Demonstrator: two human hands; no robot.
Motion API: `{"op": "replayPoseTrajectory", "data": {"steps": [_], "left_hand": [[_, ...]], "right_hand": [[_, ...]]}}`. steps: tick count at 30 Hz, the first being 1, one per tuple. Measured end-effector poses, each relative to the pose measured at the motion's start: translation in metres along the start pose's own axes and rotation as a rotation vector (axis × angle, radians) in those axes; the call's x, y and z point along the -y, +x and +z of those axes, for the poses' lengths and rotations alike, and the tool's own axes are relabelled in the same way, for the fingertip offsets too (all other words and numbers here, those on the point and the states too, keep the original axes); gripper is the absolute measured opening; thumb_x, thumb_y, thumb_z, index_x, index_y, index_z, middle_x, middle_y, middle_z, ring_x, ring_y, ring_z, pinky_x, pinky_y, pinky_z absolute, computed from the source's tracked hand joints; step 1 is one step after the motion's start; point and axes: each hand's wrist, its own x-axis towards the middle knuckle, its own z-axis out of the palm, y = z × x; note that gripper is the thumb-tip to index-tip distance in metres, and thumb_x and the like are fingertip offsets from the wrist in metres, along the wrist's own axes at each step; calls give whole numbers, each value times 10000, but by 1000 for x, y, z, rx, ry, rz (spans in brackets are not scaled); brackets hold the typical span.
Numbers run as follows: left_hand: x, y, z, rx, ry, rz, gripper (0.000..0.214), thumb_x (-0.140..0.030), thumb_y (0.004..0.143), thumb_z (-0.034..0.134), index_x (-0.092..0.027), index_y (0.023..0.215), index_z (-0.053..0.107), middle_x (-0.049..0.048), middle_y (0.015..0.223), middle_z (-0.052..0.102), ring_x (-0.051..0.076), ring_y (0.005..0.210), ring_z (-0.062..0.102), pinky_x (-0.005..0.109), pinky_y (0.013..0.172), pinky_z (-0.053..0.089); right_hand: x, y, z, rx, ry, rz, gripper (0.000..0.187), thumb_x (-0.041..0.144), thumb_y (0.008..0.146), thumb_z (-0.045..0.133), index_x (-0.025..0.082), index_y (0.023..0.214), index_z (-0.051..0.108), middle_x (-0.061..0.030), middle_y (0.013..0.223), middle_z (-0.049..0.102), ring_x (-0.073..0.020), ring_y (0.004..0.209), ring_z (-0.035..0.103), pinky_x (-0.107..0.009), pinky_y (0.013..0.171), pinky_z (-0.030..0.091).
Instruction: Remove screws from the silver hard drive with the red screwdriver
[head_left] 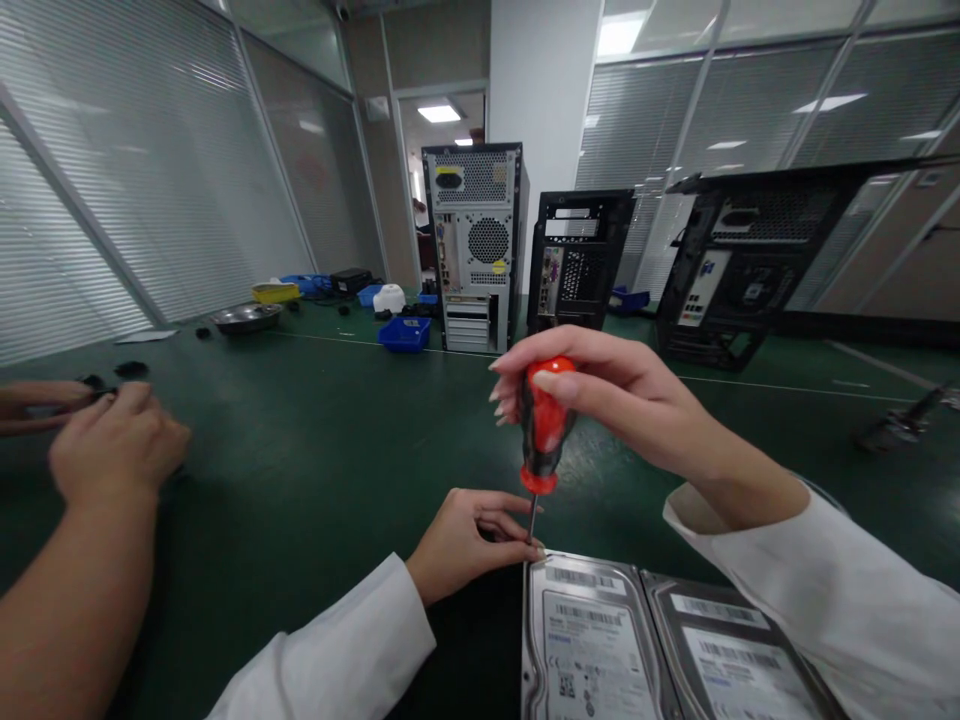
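Observation:
My right hand (pixel 607 385) is wrapped round the red and black handle of a screwdriver (pixel 546 430), which stands nearly upright. Its thin metal shaft points down to the top left corner of a silver hard drive (pixel 589 640). At that corner, my left hand (pixel 480 535) has its thumb and fingers closed about the screwdriver's tip. What lies between those fingertips is too small and hidden to make out. A second hard drive (pixel 731 640) lies flat against the first one's right side, partly under my right sleeve.
Across the green table (pixel 322 440) stand a computer tower (pixel 480 240), a black case (pixel 577 260) and another tilted-looking case (pixel 739 265). A blue tray (pixel 405 334) and metal bowl (pixel 246 318) sit at the back left. Another person's hands (pixel 120 440) work at the left.

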Motion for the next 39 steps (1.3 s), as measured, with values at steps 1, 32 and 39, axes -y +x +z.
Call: {"op": "replayPoseTrajectory", "data": {"steps": [1,32,39], "left_hand": [[0,0,0,5,-1,3,566,-407,550,863,-136,1011,681,67,787,752,175,795,716,234,776,534],[3,3,-9,107,49,52,517,-416,613,830,-144,1027,683,80,876,755,156,828,702,229,764,517],[3,3,-9,130,-46,13,420,-382,600,843,-115,895,709,89,892,754,158,825,715,214,794,563]], "right_hand": [[-1,1,1,-37,-29,-7,154,169,991,562,93,1110,623,-63,1021,621,-124,913,630,-200,789,542],[-7,-2,1,-99,44,28,221,308,1000,521,148,850,544,-22,843,583,-121,724,599,-213,651,528],[-2,-2,-4,-2,126,93,117,200,1010,492,117,1014,574,-60,965,631,-141,874,642,-254,801,562]]}}
